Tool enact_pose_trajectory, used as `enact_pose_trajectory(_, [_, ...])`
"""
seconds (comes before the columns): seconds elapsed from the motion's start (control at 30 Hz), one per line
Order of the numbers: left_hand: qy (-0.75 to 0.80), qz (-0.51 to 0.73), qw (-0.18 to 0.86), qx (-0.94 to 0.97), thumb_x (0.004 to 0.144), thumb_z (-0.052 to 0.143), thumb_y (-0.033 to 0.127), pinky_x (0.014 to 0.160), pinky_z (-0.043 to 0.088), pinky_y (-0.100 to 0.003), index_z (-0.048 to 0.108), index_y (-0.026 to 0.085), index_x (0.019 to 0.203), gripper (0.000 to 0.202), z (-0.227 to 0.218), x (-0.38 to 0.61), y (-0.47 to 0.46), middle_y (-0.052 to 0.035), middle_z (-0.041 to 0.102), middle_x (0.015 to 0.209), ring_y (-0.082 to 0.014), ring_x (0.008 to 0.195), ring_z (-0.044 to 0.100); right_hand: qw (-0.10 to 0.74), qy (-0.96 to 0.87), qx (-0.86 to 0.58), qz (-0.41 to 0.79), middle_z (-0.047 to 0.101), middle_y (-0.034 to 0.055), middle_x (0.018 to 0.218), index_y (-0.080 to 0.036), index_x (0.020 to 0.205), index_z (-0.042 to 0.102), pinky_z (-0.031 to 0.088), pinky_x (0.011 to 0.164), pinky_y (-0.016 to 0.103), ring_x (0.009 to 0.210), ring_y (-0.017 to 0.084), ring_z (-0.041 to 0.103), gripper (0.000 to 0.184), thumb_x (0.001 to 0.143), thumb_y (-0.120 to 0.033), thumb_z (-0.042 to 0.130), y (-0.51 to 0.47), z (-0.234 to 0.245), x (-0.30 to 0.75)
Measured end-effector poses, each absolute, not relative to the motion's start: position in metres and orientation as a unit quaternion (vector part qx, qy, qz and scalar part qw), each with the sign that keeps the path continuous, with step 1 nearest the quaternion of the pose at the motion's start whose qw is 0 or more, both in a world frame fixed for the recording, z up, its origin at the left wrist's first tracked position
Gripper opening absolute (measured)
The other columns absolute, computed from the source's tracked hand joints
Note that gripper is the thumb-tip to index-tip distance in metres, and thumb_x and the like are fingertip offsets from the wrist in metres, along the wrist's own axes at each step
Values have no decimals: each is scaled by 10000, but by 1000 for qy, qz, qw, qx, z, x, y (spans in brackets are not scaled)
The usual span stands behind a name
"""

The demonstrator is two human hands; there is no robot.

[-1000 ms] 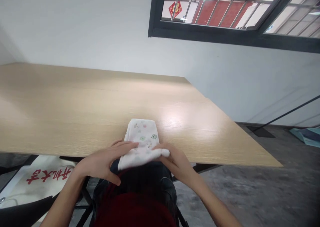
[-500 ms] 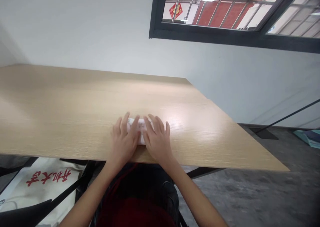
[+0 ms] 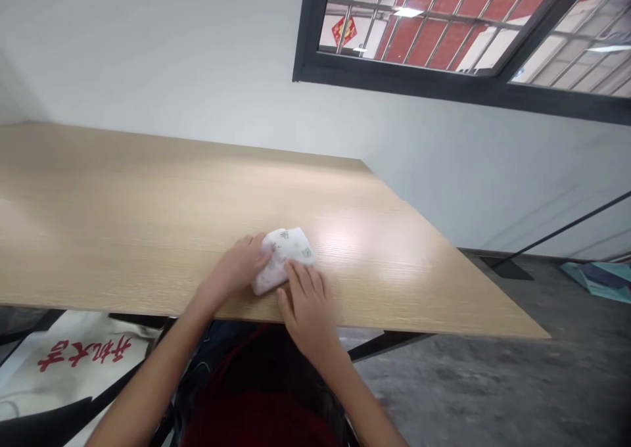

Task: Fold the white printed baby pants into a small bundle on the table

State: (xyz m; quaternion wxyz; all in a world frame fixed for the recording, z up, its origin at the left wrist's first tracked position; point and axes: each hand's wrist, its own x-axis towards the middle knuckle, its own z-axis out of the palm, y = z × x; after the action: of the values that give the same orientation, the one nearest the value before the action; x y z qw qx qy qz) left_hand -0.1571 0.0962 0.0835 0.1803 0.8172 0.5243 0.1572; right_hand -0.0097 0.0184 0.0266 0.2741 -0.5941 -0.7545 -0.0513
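Observation:
A small folded white cloth (image 3: 280, 246) with little printed figures lies aslant on the wooden table (image 3: 162, 230), near its front edge. My left hand (image 3: 239, 266) grips the cloth's left side, thumb over the top; the tips of its other fingers are partly hidden by the cloth. From the right, my right hand (image 3: 310, 305) rests its stretched fingers on the lower right of the cloth, with the thumb held apart.
Behind the table stands a white wall (image 3: 172, 59) with a dark-framed barred window (image 3: 394, 82). A white bag (image 3: 73, 361) with red characters is below the table at left. A black stand base (image 3: 507, 268) sits on the grey floor at right.
The cloth has turned aslant and shows more of its printed face. My left hand has shifted to its left side, and my right hand has moved slightly down and nearer me.

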Motion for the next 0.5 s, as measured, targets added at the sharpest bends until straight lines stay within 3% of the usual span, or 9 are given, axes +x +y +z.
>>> enact_pose_trajectory(0.1, [552, 205, 247, 770, 847, 433, 349, 860, 432, -378, 407, 131, 1241, 451, 72, -164, 54, -137, 554, 1154, -254, 1044, 531, 193, -773, -602, 47, 370, 63, 1369, -160, 1312, 405, 198, 1065, 594, 1274, 283, 295, 521, 888, -447, 307, 31, 49, -2])
enact_pose_trajectory(0.2, [540, 186, 332, 751, 799, 496, 342, 751, 455, -333, 478, 180, 1131, 370, 68, -184, 27, -67, 611, 983, -217, 865, 576, 165, -827, -527, 105, 292, 44, 1416, -184, 1361, 332, 268, 1103, 486, 1325, 268, 219, 684, 800, -559, 442, 33, 65, 2])
enact_pose_trajectory(0.27, [547, 158, 333, 751, 797, 470, 311, 728, 445, -340, 527, 187, 1021, 262, 71, -192, 31, -46, 618, 875, -213, 789, 574, 168, -845, -495, 111, 288, 46, 1416, -188, 1381, 293, 318, 1090, 437, 1319, 256, 234, 766, 751, -558, 523, 38, 66, -1])
enact_pose_trajectory(0.37, [541, 160, 345, 751, 826, 370, 268, 729, 444, -351, 503, 167, 1015, 252, 75, -186, 53, -79, 618, 900, -217, 782, 585, 190, -848, -484, 104, 433, 53, 1309, -200, 1319, 388, 380, 1040, 406, 1204, 213, 396, 586, 804, -458, 500, 49, 62, -6])
enact_pose_trajectory(0.5, [498, 110, 456, 729, 881, 223, 324, 444, 405, -285, 425, 121, 1075, 346, 77, -152, 55, -41, 573, 642, -164, 441, 516, 209, -807, -536, 130, 583, 93, 1088, -143, 1137, 546, 472, 908, 388, 1013, 209, 545, 378, 868, -354, 385, 35, 64, 10])
